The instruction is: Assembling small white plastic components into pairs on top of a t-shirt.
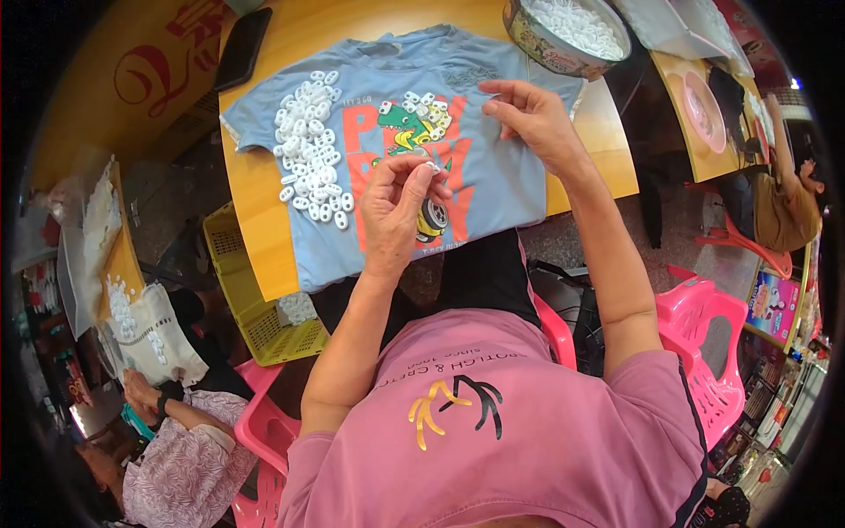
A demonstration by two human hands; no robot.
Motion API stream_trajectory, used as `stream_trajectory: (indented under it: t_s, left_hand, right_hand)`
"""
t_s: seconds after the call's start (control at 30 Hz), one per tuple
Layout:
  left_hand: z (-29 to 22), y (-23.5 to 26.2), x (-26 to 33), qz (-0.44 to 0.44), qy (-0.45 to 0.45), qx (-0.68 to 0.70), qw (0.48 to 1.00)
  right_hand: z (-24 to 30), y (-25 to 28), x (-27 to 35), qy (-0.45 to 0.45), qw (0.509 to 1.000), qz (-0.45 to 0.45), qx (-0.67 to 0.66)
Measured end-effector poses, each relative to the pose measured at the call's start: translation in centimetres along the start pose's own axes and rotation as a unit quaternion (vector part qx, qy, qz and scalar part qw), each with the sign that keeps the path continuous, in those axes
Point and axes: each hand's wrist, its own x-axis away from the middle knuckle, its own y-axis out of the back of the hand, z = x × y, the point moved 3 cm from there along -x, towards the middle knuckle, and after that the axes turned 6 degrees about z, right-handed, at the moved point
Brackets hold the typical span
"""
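Observation:
My left hand [396,207] is closed, pinching a small white plastic piece [434,166] between thumb and fingertips above the shirt's print. My right hand [535,123] is raised to the right, with thumb and forefinger apart and nothing visible between them. Under both hands a light blue printed T-shirt [510,189] lies spread on the table. On its left side is a heap of white two-holed oval pieces [310,150]. A smaller group of white pieces [429,113] rests on the green dinosaur print near the middle.
A round tin [563,62] full of white pieces stands at the far right of the wooden table [607,163]. A black phone [243,48] lies at the far left. A yellow crate [251,295] sits below the left edge. Other people [180,449] sit at both sides.

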Motion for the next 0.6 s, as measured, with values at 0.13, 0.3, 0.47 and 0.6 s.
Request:
stream_trajectory:
  t_s: [0.13,0.3,0.47,0.6]
  left_hand:
    - [0.0,-0.1,0.0,0.013,0.003,-0.005,1.0]
    - [0.1,-0.1,0.1,0.017,0.009,-0.002,1.0]
    - [0.2,-0.1,0.1,0.018,0.009,0.01,1.0]
    - [0.1,0.0,0.1,0.0,0.012,0.017,1.0]
  right_hand:
    - [0.0,-0.1,0.5,-0.026,0.999,-0.006,-0.042]
    - [-0.5,0.3,0.8,-0.042,0.998,-0.02,-0.051]
    - [0.4,0.3,1.2,0.006,0.997,-0.039,0.065]
    - [0.7,-0.2,1.9,0.015,0.995,-0.008,0.1]
